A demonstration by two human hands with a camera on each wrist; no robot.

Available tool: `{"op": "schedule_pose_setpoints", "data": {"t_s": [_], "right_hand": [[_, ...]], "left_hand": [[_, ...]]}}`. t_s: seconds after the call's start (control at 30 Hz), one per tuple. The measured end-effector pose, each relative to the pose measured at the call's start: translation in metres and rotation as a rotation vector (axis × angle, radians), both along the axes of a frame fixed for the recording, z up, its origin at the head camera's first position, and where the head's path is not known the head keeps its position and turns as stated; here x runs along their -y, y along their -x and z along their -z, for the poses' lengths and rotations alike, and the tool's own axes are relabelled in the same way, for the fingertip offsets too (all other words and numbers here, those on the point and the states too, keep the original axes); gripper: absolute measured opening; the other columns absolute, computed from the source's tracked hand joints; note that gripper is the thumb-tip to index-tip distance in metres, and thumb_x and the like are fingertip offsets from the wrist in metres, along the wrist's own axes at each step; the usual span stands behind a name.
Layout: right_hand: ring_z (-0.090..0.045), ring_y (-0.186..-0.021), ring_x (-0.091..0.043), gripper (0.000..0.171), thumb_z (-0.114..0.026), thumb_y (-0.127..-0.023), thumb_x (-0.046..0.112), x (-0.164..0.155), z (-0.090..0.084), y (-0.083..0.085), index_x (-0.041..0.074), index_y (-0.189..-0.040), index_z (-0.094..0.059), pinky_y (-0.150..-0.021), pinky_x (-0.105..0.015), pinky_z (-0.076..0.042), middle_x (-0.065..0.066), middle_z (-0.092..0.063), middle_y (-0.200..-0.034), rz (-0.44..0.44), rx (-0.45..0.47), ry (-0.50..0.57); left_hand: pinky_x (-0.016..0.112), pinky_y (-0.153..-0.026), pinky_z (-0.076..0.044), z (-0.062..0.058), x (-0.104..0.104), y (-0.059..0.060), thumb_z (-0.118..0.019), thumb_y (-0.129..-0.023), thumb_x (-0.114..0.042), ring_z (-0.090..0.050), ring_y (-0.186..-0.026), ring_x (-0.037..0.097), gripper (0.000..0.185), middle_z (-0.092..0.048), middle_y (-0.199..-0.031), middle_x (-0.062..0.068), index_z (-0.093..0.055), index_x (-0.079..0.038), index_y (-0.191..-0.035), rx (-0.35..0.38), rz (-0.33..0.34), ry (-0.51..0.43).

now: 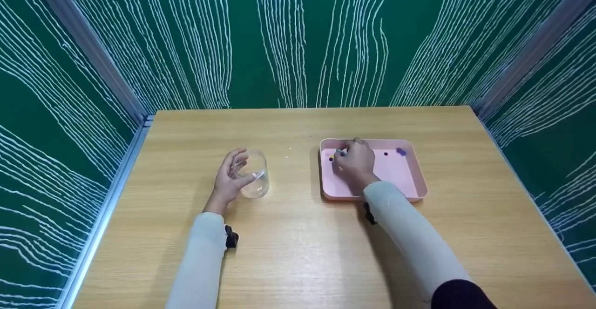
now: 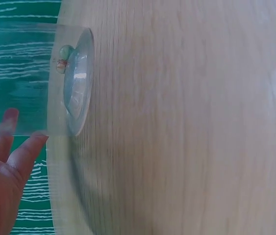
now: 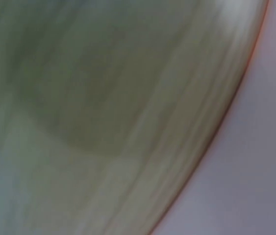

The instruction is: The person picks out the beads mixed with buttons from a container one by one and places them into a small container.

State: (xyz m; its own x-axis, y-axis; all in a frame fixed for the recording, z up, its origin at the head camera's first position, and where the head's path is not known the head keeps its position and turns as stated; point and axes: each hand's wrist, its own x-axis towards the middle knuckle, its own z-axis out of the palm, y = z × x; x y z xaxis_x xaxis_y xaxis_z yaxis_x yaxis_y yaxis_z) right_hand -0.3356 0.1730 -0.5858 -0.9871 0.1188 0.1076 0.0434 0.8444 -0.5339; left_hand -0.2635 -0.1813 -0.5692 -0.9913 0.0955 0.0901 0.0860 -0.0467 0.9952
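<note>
My left hand [image 1: 228, 178] holds a clear cylindrical cup [image 1: 261, 183] upright on the table, fingers round its far side and thumb along the near side. At the cup's base, in the left wrist view, lie a green bead [image 2: 65, 52] and a brownish bead [image 2: 61, 66]. Over the left part of a shallow pink tray [image 1: 396, 178] my right hand [image 1: 358, 162] reaches down with bent fingers. Its fingertips are among small coloured beads, with a dark bead [image 1: 331, 158] beside them; I cannot tell whether one is pinched.
Inside the tray's right half lie a dark bead [image 1: 386, 154] and a few blue-purple beads [image 1: 401, 151]. The wooden table [image 1: 288, 244] is bordered by green walls with white wavy lines. Tiny white specks [image 1: 290, 149] lie between cup and tray.
</note>
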Motion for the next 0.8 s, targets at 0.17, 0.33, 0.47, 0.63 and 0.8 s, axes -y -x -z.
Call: {"op": "schedule_pose_setpoints", "data": {"t_s": [0.17,0.33,0.47,0.63,0.8], "right_hand": [[-0.052,-0.082,-0.024,0.018,-0.063,-0.081,0.03,-0.002,0.0,-0.001,0.015,-0.088,-0.07,-0.073,-0.039,-0.045,-0.004,-0.057,-0.087,-0.022,-0.068,-0.04],[-0.053,-0.086,-0.023,0.022,-0.064,-0.083,0.032,-0.001,-0.003,-0.002,0.014,-0.094,-0.071,-0.076,-0.039,-0.047,-0.003,-0.058,-0.091,-0.032,-0.065,-0.02],[-0.052,-0.09,-0.021,0.023,-0.065,-0.083,0.033,0.001,-0.004,-0.002,0.017,-0.098,-0.07,-0.08,-0.038,-0.049,-0.001,-0.057,-0.095,-0.016,-0.033,0.022],[-0.052,-0.089,-0.021,0.022,-0.066,-0.084,0.033,0.004,-0.004,-0.003,0.018,-0.099,-0.07,-0.08,-0.038,-0.049,0.0,-0.056,-0.095,-0.013,-0.027,0.035],[-0.052,-0.086,-0.021,0.023,-0.065,-0.085,0.034,0.005,-0.003,-0.003,0.016,-0.098,-0.07,-0.076,-0.036,-0.048,-0.001,-0.056,-0.091,-0.026,-0.049,0.009]], "left_hand": [[0.063,-0.114,-0.024,-0.012,-0.002,-0.006,-0.069,-0.076,0.008,-0.032,-0.136,0.046,0.07,-0.035,-0.144,0.031,-0.037,0.002,-0.138,-0.011,0.052,-0.014],[0.064,-0.113,-0.025,-0.024,-0.005,-0.011,-0.068,-0.073,0.01,-0.038,-0.13,0.042,0.067,-0.04,-0.138,0.03,-0.038,0.006,-0.133,-0.025,0.039,-0.023],[0.062,-0.114,-0.026,-0.024,-0.006,-0.011,-0.07,-0.072,0.008,-0.041,-0.128,0.038,0.068,-0.045,-0.134,0.023,-0.039,0.004,-0.133,-0.018,0.012,-0.006],[0.061,-0.115,-0.026,-0.023,-0.007,-0.012,-0.076,-0.073,0.001,-0.04,-0.129,0.04,0.07,-0.042,-0.138,0.027,-0.04,0.002,-0.134,-0.006,-0.002,0.029],[0.062,-0.114,-0.025,-0.023,-0.009,-0.013,-0.079,-0.074,-0.006,-0.039,-0.131,0.046,0.071,-0.04,-0.141,0.03,-0.042,-0.003,-0.134,-0.011,-0.017,0.077]]}}
